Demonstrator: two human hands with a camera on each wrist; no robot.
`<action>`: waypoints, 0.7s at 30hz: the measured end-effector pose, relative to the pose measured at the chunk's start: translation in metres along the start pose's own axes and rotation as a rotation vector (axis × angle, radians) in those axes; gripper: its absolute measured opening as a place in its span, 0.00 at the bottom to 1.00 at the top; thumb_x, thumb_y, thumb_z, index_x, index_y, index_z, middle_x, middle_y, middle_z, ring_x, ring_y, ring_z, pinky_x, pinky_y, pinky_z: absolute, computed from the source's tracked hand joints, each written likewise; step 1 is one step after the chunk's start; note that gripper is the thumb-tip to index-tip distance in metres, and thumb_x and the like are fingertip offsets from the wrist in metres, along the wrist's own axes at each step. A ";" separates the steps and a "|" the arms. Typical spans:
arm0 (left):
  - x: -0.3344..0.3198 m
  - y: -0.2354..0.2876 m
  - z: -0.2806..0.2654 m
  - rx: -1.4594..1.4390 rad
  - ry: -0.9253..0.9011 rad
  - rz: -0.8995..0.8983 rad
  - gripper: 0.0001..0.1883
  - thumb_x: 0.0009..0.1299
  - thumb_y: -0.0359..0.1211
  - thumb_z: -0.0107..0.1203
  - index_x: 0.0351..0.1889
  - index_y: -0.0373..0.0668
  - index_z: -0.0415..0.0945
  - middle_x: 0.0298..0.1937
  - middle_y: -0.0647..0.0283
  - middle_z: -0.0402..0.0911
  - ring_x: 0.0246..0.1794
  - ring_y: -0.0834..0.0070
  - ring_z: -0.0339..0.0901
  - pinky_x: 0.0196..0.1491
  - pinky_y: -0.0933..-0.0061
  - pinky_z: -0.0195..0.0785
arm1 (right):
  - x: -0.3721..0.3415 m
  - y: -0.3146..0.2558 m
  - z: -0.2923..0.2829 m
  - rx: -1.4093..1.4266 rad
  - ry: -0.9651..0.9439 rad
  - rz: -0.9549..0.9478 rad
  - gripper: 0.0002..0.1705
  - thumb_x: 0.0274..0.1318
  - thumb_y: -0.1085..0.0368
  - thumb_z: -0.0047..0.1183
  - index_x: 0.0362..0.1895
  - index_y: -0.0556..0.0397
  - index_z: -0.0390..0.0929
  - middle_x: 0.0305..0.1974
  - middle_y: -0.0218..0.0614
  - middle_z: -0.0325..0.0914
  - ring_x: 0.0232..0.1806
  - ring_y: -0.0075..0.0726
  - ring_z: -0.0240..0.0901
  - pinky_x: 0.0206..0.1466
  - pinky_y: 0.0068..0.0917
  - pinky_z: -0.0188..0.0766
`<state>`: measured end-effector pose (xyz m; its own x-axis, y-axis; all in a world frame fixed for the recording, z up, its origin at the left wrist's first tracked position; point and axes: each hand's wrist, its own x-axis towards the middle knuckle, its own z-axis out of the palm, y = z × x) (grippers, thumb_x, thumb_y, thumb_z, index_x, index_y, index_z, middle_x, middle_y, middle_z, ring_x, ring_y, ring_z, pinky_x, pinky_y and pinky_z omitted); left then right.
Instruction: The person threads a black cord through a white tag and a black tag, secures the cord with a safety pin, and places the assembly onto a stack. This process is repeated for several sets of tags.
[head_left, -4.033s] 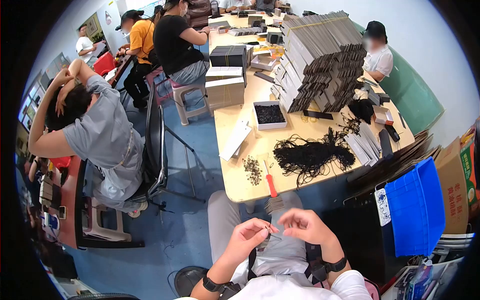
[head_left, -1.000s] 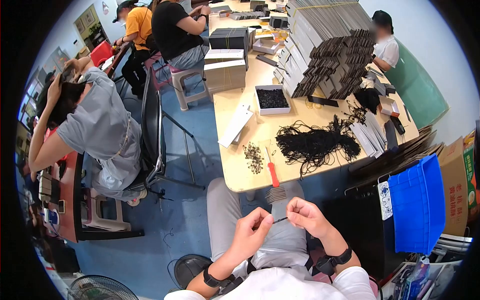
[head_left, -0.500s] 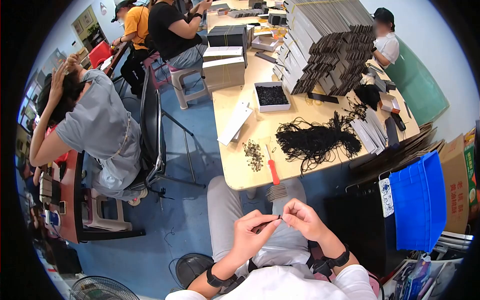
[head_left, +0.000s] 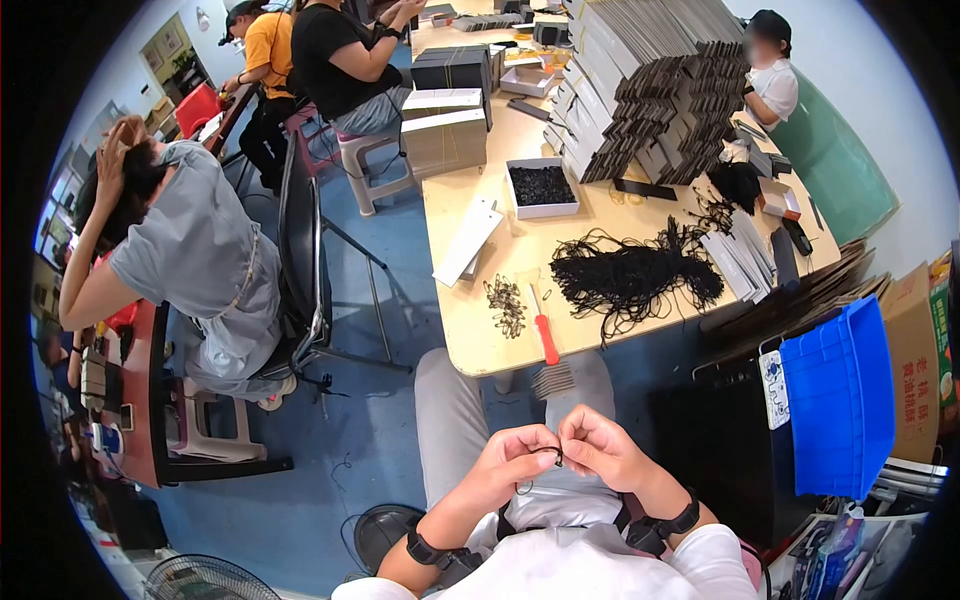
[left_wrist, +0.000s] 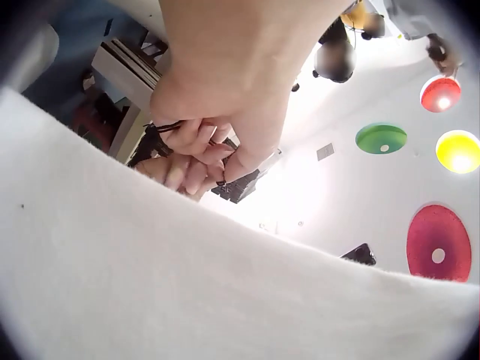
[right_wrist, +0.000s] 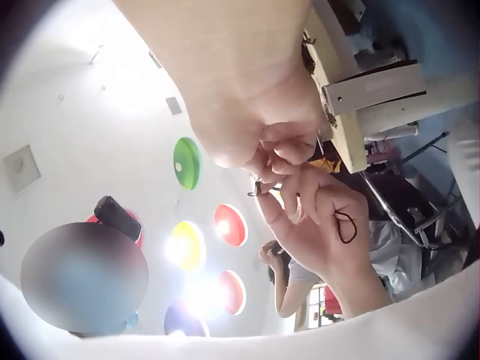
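Observation:
Over the lap, my left hand [head_left: 508,468] pinches a thin black cord [head_left: 557,456] between thumb and forefinger. My right hand [head_left: 598,450] meets it fingertip to fingertip and pinches the same cord. A small bend of cord shows at the fingertips, and in the right wrist view a cord loop [right_wrist: 346,226] hangs against the left palm. On the table in front lies a tangled bundle of black cords [head_left: 625,272]. Left of it are a heap of small safety pins [head_left: 506,306] and a tool with a red handle [head_left: 546,340].
A white box of small black pieces [head_left: 541,190] stands behind the cords. Tall stacks of grey cards [head_left: 650,100] rise at the table's back. A fanned pile of thin pieces [head_left: 552,381] rests on the right leg. A blue bin [head_left: 840,400] is at the right; a seated person [head_left: 190,230] is left.
Four seconds ago the right hand was apart with its fingers spread. One second ago the cord stretched straight between both hands; now the fingertips are together and the cord bends between them.

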<state>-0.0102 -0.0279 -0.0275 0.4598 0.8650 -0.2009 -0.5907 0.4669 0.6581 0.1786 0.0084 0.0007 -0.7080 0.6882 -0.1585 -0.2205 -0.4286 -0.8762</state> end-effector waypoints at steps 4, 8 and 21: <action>-0.001 0.003 0.003 -0.133 -0.050 -0.061 0.08 0.67 0.34 0.59 0.37 0.40 0.74 0.25 0.77 0.67 0.19 0.91 0.53 0.22 0.85 0.41 | -0.001 0.003 0.009 -0.132 0.070 -0.089 0.06 0.70 0.65 0.45 0.42 0.53 0.63 0.29 0.26 0.65 0.28 0.17 0.59 0.31 0.16 0.59; -0.001 0.001 0.000 -0.136 -0.069 -0.025 0.08 0.67 0.33 0.58 0.37 0.40 0.73 0.25 0.77 0.67 0.19 0.91 0.53 0.22 0.85 0.41 | -0.001 0.001 0.012 -0.182 0.070 -0.129 0.06 0.70 0.66 0.44 0.42 0.55 0.63 0.30 0.28 0.66 0.29 0.19 0.62 0.34 0.18 0.62; -0.002 -0.002 -0.003 -0.214 -0.101 0.007 0.07 0.67 0.32 0.58 0.37 0.40 0.74 0.25 0.74 0.70 0.18 0.90 0.52 0.21 0.84 0.41 | 0.003 -0.001 0.023 -1.097 0.249 -0.631 0.13 0.55 0.75 0.56 0.41 0.57 0.65 0.26 0.40 0.73 0.23 0.48 0.74 0.23 0.32 0.70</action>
<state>-0.0123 -0.0303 -0.0300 0.5129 0.8505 -0.1165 -0.7162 0.4988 0.4881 0.1614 -0.0024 0.0114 -0.5138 0.7354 0.4417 0.2785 0.6300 -0.7249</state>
